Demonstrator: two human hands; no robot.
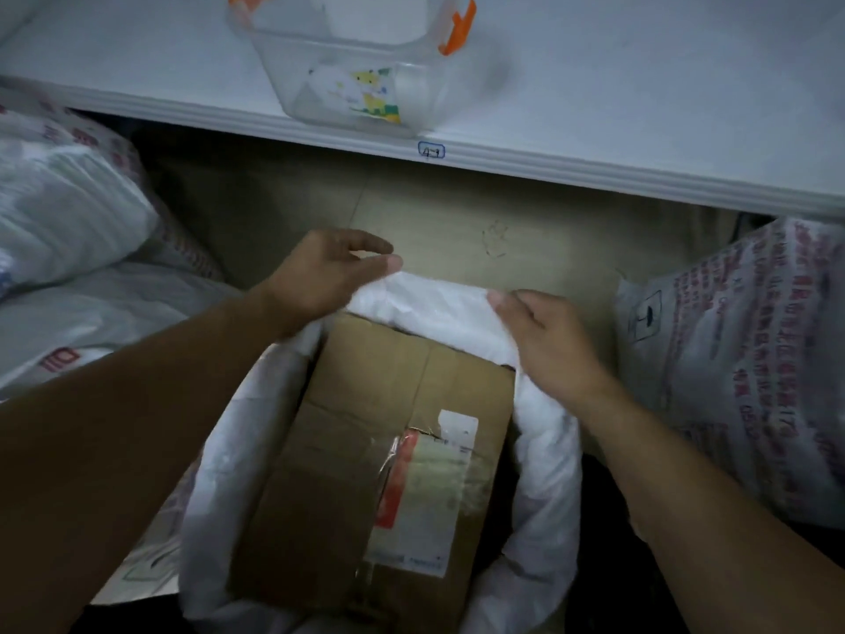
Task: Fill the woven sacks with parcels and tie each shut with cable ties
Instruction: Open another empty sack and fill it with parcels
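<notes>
Head view, single frame, looking down.

Item: white woven sack [544,455], mouth open, standing on the floor at centre. Holds one brown cardboard parcel [366,432], which fills the opening; its top face sits level with the rolled rim.

Labels on parcel: a white shipping label [423,491] with a red block along its left edge, under clear tape; print too blurred to read.

Left hand [320,274]: at the far left corner of the sack's rim, fingers curled, thumb and forefinger pinching the white fabric edge. The parcel lies just below and toward the wearer from this hand.

Right hand [544,340]: on the far right part of the rim, fingers bent over the fabric; the grasp appears closed on the edge, fingertips partly hidden in the folds. The parcel's far right corner is just beside it.

Surroundings: white shelf [594,171] across the top, with a small blue-outlined tag [431,151] on its front edge reading roughly "4-9". A clear plastic bin [361,70] with orange clips stands on the shelf, with a blurred yellow-green sticker. Filled sacks [750,359] with red printed characters, unreadable, lie to the right; further sacks [68,212] are stacked at the left.
</notes>
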